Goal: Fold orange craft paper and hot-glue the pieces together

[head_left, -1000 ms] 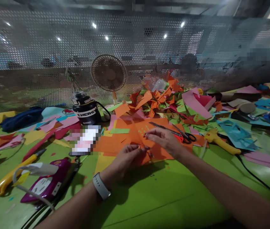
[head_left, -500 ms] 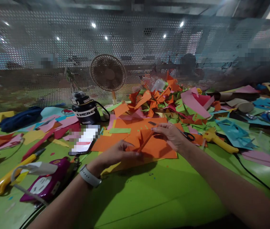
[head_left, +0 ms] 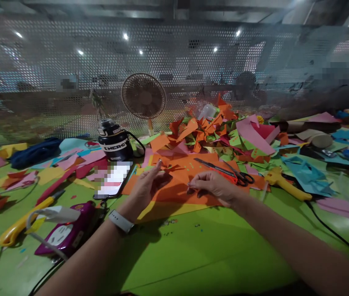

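Note:
Orange paper [head_left: 177,181] with a raised crease lies between my two hands, over flat orange sheets and a yellow sheet [head_left: 156,210]. At its left side is my left hand [head_left: 148,185], thumb lifted apart from the curled fingers; these reach the paper's edge. My right hand [head_left: 210,186] has its fingers pinched together on the right side of the orange paper; the exact grip is partly hidden. Just beyond that hand, dark-handled scissors [head_left: 244,177] and a dark slim tool [head_left: 211,165] rest on the orange sheets.
To the left are a phone [head_left: 114,179], a black bottle [head_left: 115,142], a purple power strip [head_left: 70,230] and a yellow glue gun [head_left: 23,222]. Another yellow glue gun [head_left: 285,185] with a cord lies right. A fan [head_left: 143,96] stands behind, beside heaped paper scraps [head_left: 199,129].
My left thumb has lifted off the folded orange paper, which now sits lower. My right hand has come down and toward me, uncovering the scissors. The view has shifted slightly.

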